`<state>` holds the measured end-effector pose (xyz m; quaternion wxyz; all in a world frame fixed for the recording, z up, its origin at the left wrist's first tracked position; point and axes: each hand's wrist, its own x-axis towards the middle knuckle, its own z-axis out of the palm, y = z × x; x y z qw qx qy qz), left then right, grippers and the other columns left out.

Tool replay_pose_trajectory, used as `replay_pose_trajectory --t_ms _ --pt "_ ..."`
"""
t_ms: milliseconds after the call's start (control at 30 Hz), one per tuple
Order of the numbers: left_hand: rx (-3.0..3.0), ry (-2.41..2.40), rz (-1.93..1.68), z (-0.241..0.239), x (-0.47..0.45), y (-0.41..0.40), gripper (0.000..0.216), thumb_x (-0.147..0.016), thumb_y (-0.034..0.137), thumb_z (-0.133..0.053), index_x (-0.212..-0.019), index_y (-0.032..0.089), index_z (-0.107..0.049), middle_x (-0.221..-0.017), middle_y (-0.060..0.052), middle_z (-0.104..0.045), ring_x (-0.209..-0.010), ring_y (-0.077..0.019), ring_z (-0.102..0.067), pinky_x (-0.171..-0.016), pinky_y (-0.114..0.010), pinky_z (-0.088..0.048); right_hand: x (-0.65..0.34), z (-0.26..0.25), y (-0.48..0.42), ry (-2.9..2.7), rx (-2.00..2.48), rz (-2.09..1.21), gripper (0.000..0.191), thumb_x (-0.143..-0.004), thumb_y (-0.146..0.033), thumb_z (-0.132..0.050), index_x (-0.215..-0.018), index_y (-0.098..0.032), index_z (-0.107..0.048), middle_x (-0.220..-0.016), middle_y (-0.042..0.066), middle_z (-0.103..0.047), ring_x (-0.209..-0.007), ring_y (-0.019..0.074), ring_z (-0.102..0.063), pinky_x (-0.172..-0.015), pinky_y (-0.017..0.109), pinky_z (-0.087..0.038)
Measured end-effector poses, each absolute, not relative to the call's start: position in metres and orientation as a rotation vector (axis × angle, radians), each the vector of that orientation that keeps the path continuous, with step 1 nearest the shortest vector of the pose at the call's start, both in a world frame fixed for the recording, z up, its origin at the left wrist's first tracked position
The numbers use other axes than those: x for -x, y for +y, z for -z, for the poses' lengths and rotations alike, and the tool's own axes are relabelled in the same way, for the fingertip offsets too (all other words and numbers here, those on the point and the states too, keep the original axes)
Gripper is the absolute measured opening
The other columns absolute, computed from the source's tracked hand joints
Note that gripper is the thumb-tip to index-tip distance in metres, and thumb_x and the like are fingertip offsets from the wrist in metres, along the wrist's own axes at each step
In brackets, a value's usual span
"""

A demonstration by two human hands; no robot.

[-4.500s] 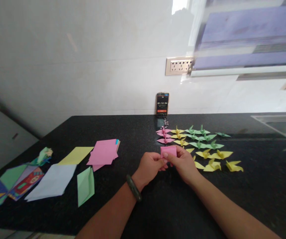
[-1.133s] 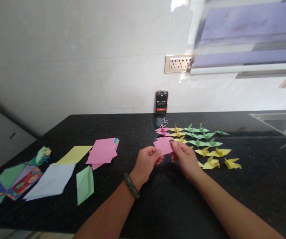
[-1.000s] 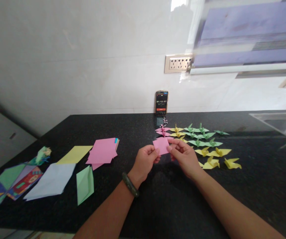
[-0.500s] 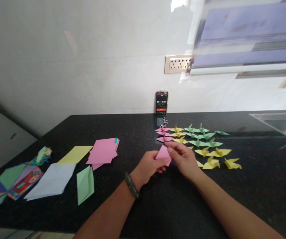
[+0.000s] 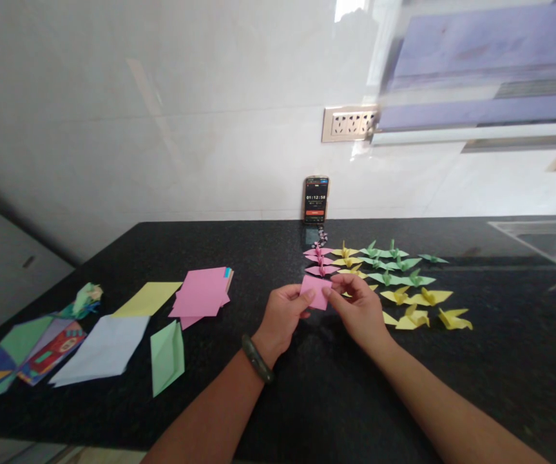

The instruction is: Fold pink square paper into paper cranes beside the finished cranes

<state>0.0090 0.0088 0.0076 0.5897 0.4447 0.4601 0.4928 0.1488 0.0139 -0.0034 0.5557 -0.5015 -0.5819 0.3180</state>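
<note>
A small pink paper square (image 5: 316, 291) is held up between my two hands, above the dark countertop. My left hand (image 5: 283, 317) pinches its left side, thumb on the face turned to me. My right hand (image 5: 357, 309) grips the right edge between thumb and fingers. Just beyond the paper stand pink folded cranes (image 5: 321, 270) in a short column. Beside them are yellow cranes (image 5: 348, 262) and green cranes (image 5: 397, 263). More yellow cranes (image 5: 412, 317) lie nearer, to the right of my right hand, which partly hides some of them.
A phone (image 5: 316, 200) showing a timer leans on the wall, a beaded strap before it. To the left lie pink sheets (image 5: 200, 293), a yellow sheet (image 5: 147, 299), white sheets (image 5: 101, 351), a folded green paper (image 5: 167, 358), a colourful packet (image 5: 50, 353) and crumpled paper (image 5: 87, 300).
The pink paper has turned from a tilted diamond to a nearly level square, and its face shows more fully. Both hands keep hold of it and have shifted slightly.
</note>
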Motion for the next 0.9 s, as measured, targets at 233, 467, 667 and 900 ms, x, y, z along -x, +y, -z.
replay_pose_trajectory --t_ms 233,467,667,900 --pt "-0.974 1.09 -1.173 -0.0087 -0.0093 0.0088 0.022 -0.066 0.031 -0.065 -0.078 0.013 -0.068 -0.073 -0.005 -0.066 -0.063 -0.0106 -0.057 -0.054 -0.019 -0.043 -0.1485 0.0021 0.0124 -1.454 1.248 -0.66 0.017 -0.07 -0.033 -0.061 -0.072 -0.017 -0.056 -0.065 0.001 -0.055 -0.057 0.0127 -0.05 -0.05 0.024 -0.041" --pt "-0.99 1.1 -1.177 -0.0064 -0.0091 0.0094 0.023 -0.063 0.032 -0.067 -0.076 0.012 -0.069 -0.067 -0.003 -0.064 -0.059 -0.0099 -0.056 -0.054 -0.02 -0.044 -0.1481 0.003 0.0103 -1.529 1.153 -0.594 0.012 -0.073 -0.028 -0.06 -0.069 -0.019 -0.052 -0.07 0.001 -0.052 -0.063 0.0131 -0.05 -0.048 0.022 -0.041" --pt "-0.971 1.052 -1.131 -0.0092 -0.0109 0.0078 0.025 -0.062 0.033 -0.068 -0.076 0.012 -0.068 -0.068 -0.004 -0.064 -0.063 -0.011 -0.057 -0.056 -0.021 -0.045 -0.15 0.0022 0.0123 -1.593 1.084 -0.511 0.007 -0.076 -0.023 -0.056 -0.07 -0.02 -0.058 -0.077 0.003 -0.057 -0.073 0.015 -0.054 -0.056 0.024 -0.045" --pt "-0.987 0.978 -1.204 -0.0085 -0.0059 0.0096 0.028 -0.069 0.036 -0.062 -0.084 0.014 -0.068 -0.07 -0.003 -0.063 -0.06 -0.0098 -0.055 -0.056 -0.022 -0.046 -0.1491 -0.0006 0.0093 -1.589 1.157 -0.51 0.012 -0.076 -0.028 -0.055 -0.071 -0.019 -0.062 -0.076 0.003 -0.062 -0.068 0.0146 -0.057 -0.055 0.024 -0.046"
